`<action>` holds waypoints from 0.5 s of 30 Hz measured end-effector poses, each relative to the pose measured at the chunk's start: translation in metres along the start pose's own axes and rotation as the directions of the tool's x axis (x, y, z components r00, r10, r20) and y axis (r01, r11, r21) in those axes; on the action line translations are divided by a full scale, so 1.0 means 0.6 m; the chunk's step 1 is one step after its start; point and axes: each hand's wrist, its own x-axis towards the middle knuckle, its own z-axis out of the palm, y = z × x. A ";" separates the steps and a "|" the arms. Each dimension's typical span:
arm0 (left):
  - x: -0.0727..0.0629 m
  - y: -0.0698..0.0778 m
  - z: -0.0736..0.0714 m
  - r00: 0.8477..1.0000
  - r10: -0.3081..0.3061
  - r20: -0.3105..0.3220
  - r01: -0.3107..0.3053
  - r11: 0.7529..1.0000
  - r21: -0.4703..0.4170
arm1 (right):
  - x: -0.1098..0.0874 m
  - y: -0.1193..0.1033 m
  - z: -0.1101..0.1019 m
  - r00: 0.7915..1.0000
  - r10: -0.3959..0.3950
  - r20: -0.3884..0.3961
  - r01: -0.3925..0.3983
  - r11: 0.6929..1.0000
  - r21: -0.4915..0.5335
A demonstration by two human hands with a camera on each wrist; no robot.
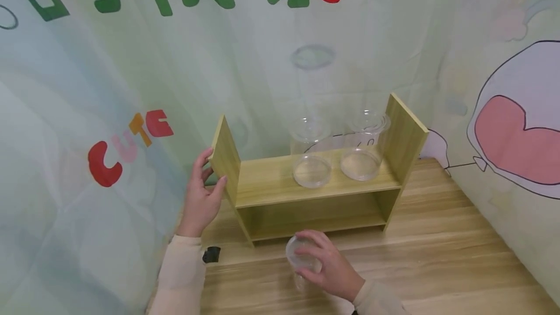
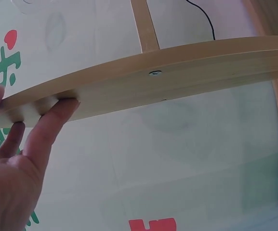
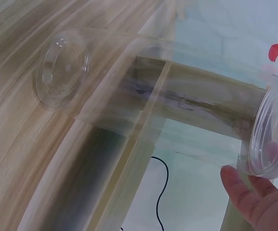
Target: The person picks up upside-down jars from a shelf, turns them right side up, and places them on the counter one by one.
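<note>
My left hand (image 1: 202,203) holds the left side panel (image 1: 225,164) of a small two-tier wooden shelf, with fingers and thumb about its edge. In the left wrist view, its fingertips (image 2: 69,105) press against the panel's flat face. In front of the shelf, my right hand (image 1: 325,264) grips a tall clear jar (image 1: 300,281) by its round lid (image 1: 295,252). The right wrist view shows the jar's see-through wall and its round base (image 3: 61,70) over the wood-grain table, with the fingers around the lid end. Two more clear lidded jars (image 1: 311,159) (image 1: 362,152) stand upright on the upper shelf board.
The shelf's lower compartment (image 1: 312,218) opens toward me beneath the upper board. A small black object (image 1: 211,254) lies on the table (image 1: 455,256) near my left sleeve. Printed cloth (image 1: 262,77) hangs behind and at both sides, close around the table.
</note>
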 end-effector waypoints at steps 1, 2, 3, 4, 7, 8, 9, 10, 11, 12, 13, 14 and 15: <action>0.000 0.000 0.001 1.000 -0.005 0.000 0.005 1.000 0.002 | -0.001 -0.001 0.000 1.000 -0.003 0.002 0.003 1.000 -0.007; -0.001 0.000 0.001 1.000 -0.013 0.001 0.013 1.000 0.002 | -0.002 -0.001 0.000 1.000 -0.006 0.005 0.006 1.000 -0.012; -0.002 0.000 0.001 1.000 -0.020 0.003 0.020 1.000 0.005 | -0.003 -0.002 0.001 1.000 -0.011 0.006 0.011 1.000 -0.015; -0.003 -0.001 0.001 1.000 -0.027 0.005 0.027 1.000 0.007 | -0.004 -0.003 0.001 1.000 -0.013 0.008 0.014 1.000 -0.019; -0.005 -0.003 0.000 0.999 -0.035 0.006 0.035 0.999 0.002 | -0.005 -0.005 0.003 1.000 -0.020 0.012 0.020 0.999 -0.027; -0.005 -0.003 0.000 0.999 -0.033 0.006 0.033 0.999 0.002 | -0.005 -0.006 0.003 1.000 -0.021 0.013 0.021 0.999 -0.026; -0.005 -0.002 -0.001 1.000 -0.030 0.007 0.030 1.000 0.002 | -0.005 -0.006 0.003 1.000 -0.022 0.012 0.022 0.999 -0.025; -0.005 -0.002 -0.001 1.000 -0.026 0.007 0.026 1.000 0.001 | -0.004 -0.006 0.003 1.000 -0.020 0.012 0.020 0.999 -0.026; -0.004 -0.002 -0.001 1.000 -0.021 0.007 0.021 1.000 0.004 | -0.004 -0.006 0.003 1.000 -0.018 0.012 0.019 0.999 -0.029; -0.003 -0.001 -0.001 1.000 -0.017 0.008 0.017 1.000 0.006 | -0.003 -0.007 0.003 1.000 -0.017 0.012 0.017 0.999 -0.029; -0.003 0.000 -0.002 1.000 -0.014 0.009 0.014 1.000 0.010 | -0.002 -0.007 0.002 1.000 -0.016 0.011 0.016 0.999 -0.031; -0.002 0.001 -0.002 1.000 -0.012 0.011 0.011 1.000 0.012 | -0.002 -0.007 0.002 1.000 -0.014 0.012 0.014 0.999 -0.032; -0.001 0.001 -0.003 1.000 -0.009 0.012 0.009 1.000 0.012 | -0.001 -0.007 0.002 1.000 -0.013 0.012 0.014 0.999 -0.033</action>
